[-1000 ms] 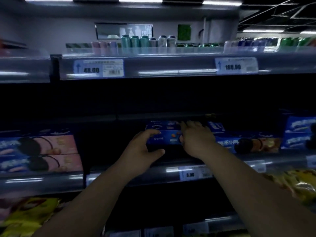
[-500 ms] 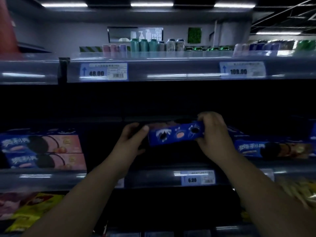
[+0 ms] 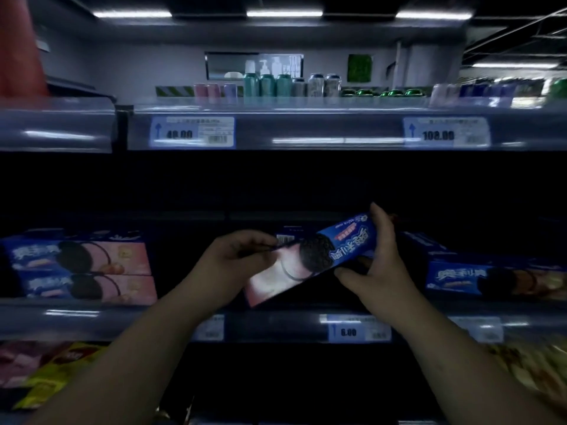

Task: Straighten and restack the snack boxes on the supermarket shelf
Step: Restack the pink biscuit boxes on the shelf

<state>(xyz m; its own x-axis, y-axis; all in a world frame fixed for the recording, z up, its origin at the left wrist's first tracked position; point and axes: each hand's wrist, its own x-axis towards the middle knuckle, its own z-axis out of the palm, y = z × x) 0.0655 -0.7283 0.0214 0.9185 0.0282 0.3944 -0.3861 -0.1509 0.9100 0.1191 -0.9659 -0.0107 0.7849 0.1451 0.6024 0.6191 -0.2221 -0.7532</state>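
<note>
Left hand (image 3: 233, 259) and right hand (image 3: 379, 265) grip the tilted blue-and-pink cardboard cookie box (image 3: 313, 265); its seven-o'clock end could slip from the shallow pinch.

V dim, blurry pic; ceiling lights (image 3: 284, 13) glare, edges warped

This is a supermarket aisle. Long metal shelves (image 3: 306, 139) run in tiers, and each front rail carries printed price tags (image 3: 191, 132), one just below the fingers (image 3: 379, 223). Well above the fingers stand rows of drink cans (image 3: 267, 85). To the left and right of the fingers, cookie boxes (image 3: 82, 268) like the one they hold lie stacked face-out. Lower left of the fingers sit snack bags (image 3: 58, 372). Strip lights (image 3: 283, 13) line the ceiling.
</note>
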